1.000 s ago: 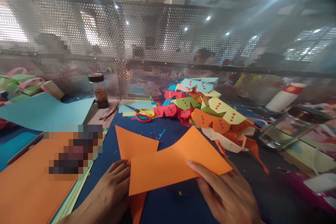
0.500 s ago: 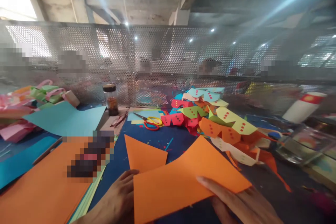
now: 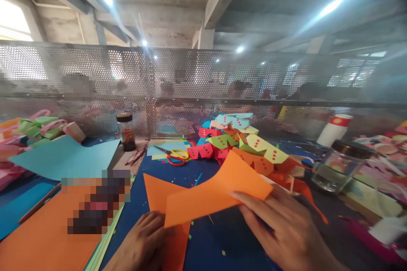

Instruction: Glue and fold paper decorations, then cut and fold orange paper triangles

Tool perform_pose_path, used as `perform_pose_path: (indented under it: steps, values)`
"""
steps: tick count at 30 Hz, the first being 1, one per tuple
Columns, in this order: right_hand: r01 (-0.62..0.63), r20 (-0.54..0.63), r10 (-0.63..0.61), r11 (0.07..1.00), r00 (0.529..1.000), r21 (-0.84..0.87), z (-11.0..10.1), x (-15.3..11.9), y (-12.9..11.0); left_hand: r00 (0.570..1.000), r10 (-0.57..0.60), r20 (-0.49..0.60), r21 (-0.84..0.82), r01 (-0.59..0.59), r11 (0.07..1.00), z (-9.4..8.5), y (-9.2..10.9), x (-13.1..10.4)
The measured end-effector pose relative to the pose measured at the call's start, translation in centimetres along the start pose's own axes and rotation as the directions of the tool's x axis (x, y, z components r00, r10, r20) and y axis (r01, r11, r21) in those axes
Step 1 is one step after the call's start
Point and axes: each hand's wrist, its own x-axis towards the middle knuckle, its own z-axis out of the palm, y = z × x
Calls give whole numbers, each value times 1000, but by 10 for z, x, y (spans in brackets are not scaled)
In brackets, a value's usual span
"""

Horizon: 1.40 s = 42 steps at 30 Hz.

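A curved sheet of orange paper (image 3: 203, 197) is held up over the table, tilted, its right end pinched between the thumb and fingers of my right hand (image 3: 281, 224). Beneath its left end lies a second piece of orange paper (image 3: 176, 243), partly covered. My left hand (image 3: 148, 237) has its fingers curled at the edge of the orange paper; the fingertips are hidden, and I cannot tell which of the two pieces they grip. Red-and-yellow-handled scissors (image 3: 174, 156) rest open-bladed beyond the sheets.
Cut paper shapes with red dots (image 3: 227, 139) are piled beyond my right hand. Large orange sheets (image 3: 41, 228) and a light blue sheet (image 3: 63, 159) lie left. A dark-lidded jar (image 3: 126, 133), a clear jar (image 3: 338, 169) and a paper cup (image 3: 335, 131) stand around. A perforated metal screen (image 3: 187, 76) runs behind.
My right hand has lifted and tilted the upper orange sheet, uncovering more of the piece below. My left hand is a little lower. The view has turned right and up.
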Motion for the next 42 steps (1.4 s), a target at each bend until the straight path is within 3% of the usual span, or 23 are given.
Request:
perform_pose_path:
  steps: [3,6,7,9,15,21,25,28,38,42]
  values:
    - [-31,37,30,999,999,29,14,30,11,996,34,77,-36,-31,999,2,-2,0]
    - [-107,98,104,994,990,35,47,61,25,997,56,54,-61,-53,997,9,-8,-3]
    - [-150,167,145,988,975,18,62,70,29,998,43,53,-66,-40,997,11,-9,-4]
    - [-243,362,264,964,894,-103,94,87,36,997,47,59,-80,-42,996,11,-9,-4]
    - [-273,511,334,942,792,-193,181,108,44,994,25,110,-91,-15,996,1,-1,2]
    - [-172,676,258,966,690,-192,233,102,44,996,52,67,-87,-46,995,12,-7,-5]
    - [-133,751,229,973,620,-187,250,95,45,998,34,58,-61,-30,998,14,-6,-5]
    - [-120,773,215,976,597,-179,253,90,48,999,31,39,-46,-29,999,15,-5,-5]
    - [-135,786,196,980,586,-143,259,82,50,998,64,9,12,-64,998,16,-9,-6]
    - [-156,761,195,980,618,-125,268,84,50,993,83,87,50,-87,995,5,-8,-1]
